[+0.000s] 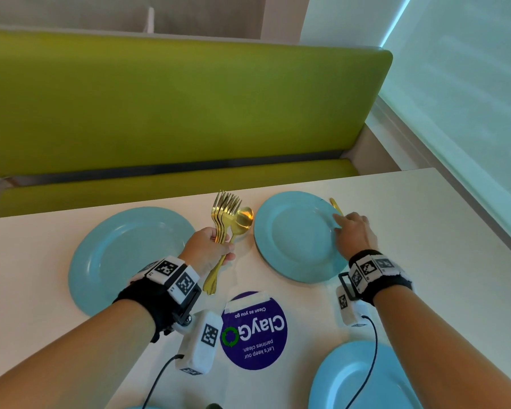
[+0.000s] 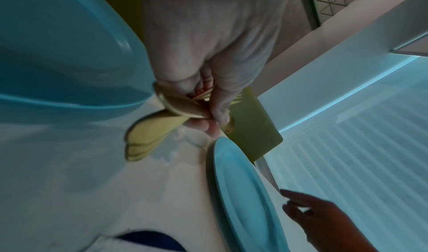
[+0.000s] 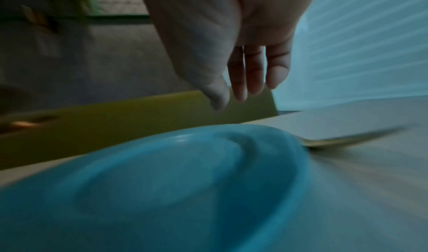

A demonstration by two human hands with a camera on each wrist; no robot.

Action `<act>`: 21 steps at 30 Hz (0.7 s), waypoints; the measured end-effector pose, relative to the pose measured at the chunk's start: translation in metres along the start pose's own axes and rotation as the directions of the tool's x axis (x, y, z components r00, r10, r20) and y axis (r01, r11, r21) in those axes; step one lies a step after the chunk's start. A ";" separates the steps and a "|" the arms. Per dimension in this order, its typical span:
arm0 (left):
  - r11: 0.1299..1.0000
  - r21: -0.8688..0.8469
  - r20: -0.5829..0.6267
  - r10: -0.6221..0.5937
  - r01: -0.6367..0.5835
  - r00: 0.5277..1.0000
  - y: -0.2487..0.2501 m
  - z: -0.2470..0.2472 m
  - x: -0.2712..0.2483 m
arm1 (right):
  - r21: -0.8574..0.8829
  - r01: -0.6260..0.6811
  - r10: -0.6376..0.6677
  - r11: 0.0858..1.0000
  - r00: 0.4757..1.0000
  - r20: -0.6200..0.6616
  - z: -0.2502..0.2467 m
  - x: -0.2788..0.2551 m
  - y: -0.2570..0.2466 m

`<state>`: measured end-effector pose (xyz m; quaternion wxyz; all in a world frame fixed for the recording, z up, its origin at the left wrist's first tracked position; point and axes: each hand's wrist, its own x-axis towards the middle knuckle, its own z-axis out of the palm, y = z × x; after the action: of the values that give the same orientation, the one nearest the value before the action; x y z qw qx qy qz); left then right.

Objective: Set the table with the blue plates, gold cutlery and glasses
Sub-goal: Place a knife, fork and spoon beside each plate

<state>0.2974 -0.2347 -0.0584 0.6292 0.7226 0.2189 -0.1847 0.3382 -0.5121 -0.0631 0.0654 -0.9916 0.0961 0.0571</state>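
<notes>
Left hand point(image 1: 207, 249) grips the spare cutlery point(image 1: 224, 219) as a ready supply; right hand point(image 1: 356, 234), fingers relaxed and empty, hovers over the far-right plate point(image 1: 292, 255) beside a gold piece point(image 3: 342, 140).

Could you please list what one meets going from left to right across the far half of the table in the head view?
Round blue plate → left hand gripping gold forks and spoon → second blue plate → right hand.
</notes>
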 end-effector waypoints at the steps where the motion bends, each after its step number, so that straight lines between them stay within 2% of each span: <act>1: 1.000 0.000 0.004 -0.003 0.003 1.000 0.000 0.001 -0.002 | 0.033 0.065 -0.064 0.997 0.998 -0.006 0.000 -0.003 -0.012; 3: 1.000 0.001 0.013 -0.013 0.013 1.000 0.002 0.001 -0.004 | 0.083 0.209 -0.210 0.974 0.978 0.007 -0.001 -0.013 -0.040; 5: 1.000 0.015 0.023 -0.027 0.027 0.999 0.002 0.000 -0.007 | 0.106 0.349 -0.355 0.931 0.933 0.049 -0.002 -0.029 -0.070; 9: 0.999 0.026 0.055 -0.046 0.045 0.997 0.004 -0.005 -0.014 | 0.181 0.597 -0.604 0.782 0.797 -0.016 -0.003 -0.062 -0.119; 11: 0.998 0.036 0.090 -0.052 0.049 0.995 0.005 -0.011 -0.019 | 0.172 0.647 -0.658 0.743 0.753 0.009 0.000 -0.069 -0.132; 14: 0.995 0.083 0.122 -0.063 0.053 0.990 0.002 -0.022 -0.023 | 0.071 0.704 -0.706 0.707 0.696 0.130 0.003 -0.074 -0.143; 16: 0.991 0.128 0.142 -0.067 0.048 0.988 -0.001 -0.030 -0.026 | 0.054 0.733 -0.729 0.679 0.663 0.166 0.002 -0.078 -0.150; 18: 0.985 0.171 0.178 -0.067 0.036 0.982 -0.003 -0.037 -0.029 | 0.051 0.746 -0.738 0.664 0.643 0.202 0.001 -0.082 -0.156; 21: 0.976 0.215 0.195 -0.059 0.016 0.979 -0.004 -0.046 -0.034 | 0.031 0.747 -0.731 0.664 0.640 0.236 0.000 -0.086 -0.163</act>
<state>0.2664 -0.1914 -0.0363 0.5637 0.7591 0.1469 -0.2906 0.2865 -0.3379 -0.0334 0.0592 -0.9323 -0.3274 0.1423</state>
